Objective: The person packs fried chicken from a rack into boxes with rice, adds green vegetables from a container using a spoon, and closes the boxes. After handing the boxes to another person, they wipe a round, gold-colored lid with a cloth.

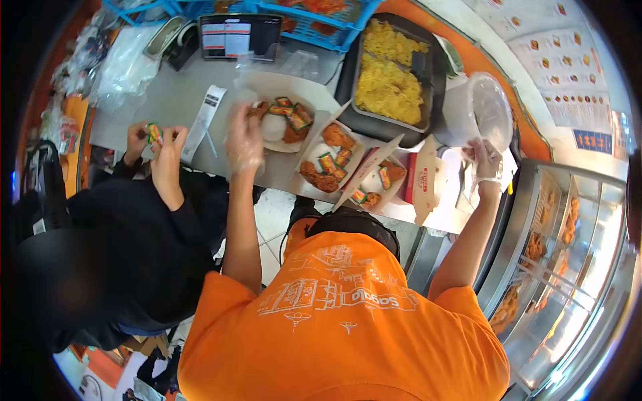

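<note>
My left hand [243, 139], in a clear plastic glove, is smeared by motion at the left edge of an open food box [309, 93]. Inside that box are fried chicken [294, 136], a white mound and several small sauce sachets [299, 117]. Farther right, my gloved right hand [487, 162] pinches the lower edge of a clear plastic bag [489, 107]. Between my hands stand a second open box [309, 154] and a third [400, 155], each with chicken, a white mound and sachets. A red and white box [425, 179] stands beside them.
A tray of yellow rice [390, 90] sits behind the boxes. At my left, another person's hands [166, 150] hold a sachet. A tablet [241, 37], a receipt [204, 120] and blue crates [321, 30] are on the counter. A glass chicken cabinet [558, 267] stands right.
</note>
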The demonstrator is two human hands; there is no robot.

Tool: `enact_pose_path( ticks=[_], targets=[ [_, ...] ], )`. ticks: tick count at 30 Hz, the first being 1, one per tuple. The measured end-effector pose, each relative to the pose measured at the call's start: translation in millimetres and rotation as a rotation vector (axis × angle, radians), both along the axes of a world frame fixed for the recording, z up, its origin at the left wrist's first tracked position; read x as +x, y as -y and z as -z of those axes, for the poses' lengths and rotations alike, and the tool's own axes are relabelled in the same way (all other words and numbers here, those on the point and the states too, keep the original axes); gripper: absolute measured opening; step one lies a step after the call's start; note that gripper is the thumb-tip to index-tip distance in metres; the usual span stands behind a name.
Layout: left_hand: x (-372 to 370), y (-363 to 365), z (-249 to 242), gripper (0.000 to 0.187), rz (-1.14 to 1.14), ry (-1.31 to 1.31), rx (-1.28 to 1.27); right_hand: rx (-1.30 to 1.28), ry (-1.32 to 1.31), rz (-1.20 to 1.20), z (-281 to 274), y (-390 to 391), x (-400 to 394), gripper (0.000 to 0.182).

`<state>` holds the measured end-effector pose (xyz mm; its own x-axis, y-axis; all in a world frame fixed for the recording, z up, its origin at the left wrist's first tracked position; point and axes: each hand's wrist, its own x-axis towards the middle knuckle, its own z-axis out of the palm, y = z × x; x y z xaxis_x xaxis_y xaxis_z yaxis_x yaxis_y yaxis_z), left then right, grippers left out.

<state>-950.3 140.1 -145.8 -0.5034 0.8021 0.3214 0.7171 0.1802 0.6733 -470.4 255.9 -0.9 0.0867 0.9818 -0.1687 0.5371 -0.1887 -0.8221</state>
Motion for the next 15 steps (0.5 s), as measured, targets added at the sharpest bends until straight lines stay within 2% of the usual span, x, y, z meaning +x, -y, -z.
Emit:
enact_pose_path(
  ticks=[1,2,3,4,5,6,7,8,9,10,11,12,13,15],
  targets=[
    [14.5,18.0,-16.0,0.041,-0.118,0.210,0.039,0.008,0.020,0.068,-3.6,6.2,16.6,0.021],
    [25.5,37.4,-3.1,0.036,-0.260,0.395,0.097,-0.010,0.045,-0.035,22.2,7.9,66.3,0.026],
    [34.1,59.2,20.6,0.033,-0.405,0.581,0.154,-0.169,0.025,-0.075,52.1,11.7,117.5,0.025],
    [45.5,82.4,37.5,0.029,-0.423,0.586,0.096,-0.279,0.094,-0.252,86.6,12.1,163.8,0.023],
    [56.6,105.9,49.6,0.026,-0.443,0.589,0.037,-0.471,0.151,-0.179,125.4,20.2,194.7,0.022],
    [66.2,128.2,56.6,0.027,-0.296,0.704,-0.112,-0.574,0.179,-0.166,163.7,24.4,219.0,0.029],
    [76.1,144.6,58.8,0.028,-0.144,0.810,-0.259,-0.414,0.712,-0.498,197.1,33.1,225.5,0.037],
    [86.8,155.0,52.0,0.029,0.114,0.887,-0.445,-0.498,0.536,-0.199,171.6,46.5,177.5,0.041],
    [97.5,159.7,46.2,0.030,0.373,0.948,-0.632,-0.431,0.609,-0.296,174.5,52.1,166.0,0.045],
    [110.5,160.2,47.9,0.032,0.479,0.868,-0.693,-0.143,0.830,-0.684,280.4,53.1,233.5,0.043],
    [126.2,160.8,48.8,0.034,0.580,0.782,-0.753,-0.273,0.866,-0.850,202.5,53.5,163.2,0.042],
    [149.4,141.1,13.5,0.040,0.489,0.641,-0.759,-0.302,0.821,-0.564,245.1,63.2,169.9,0.038],
    [169.9,128.8,10.6,0.040,0.483,0.628,-0.761,-0.320,0.821,-0.428,234.1,72.0,144.9,0.027],
    [201.0,112.6,8.9,0.045,0.315,0.801,-0.902,-0.317,0.608,-0.136,199.0,97.1,109.9,0.036]
  ],
)
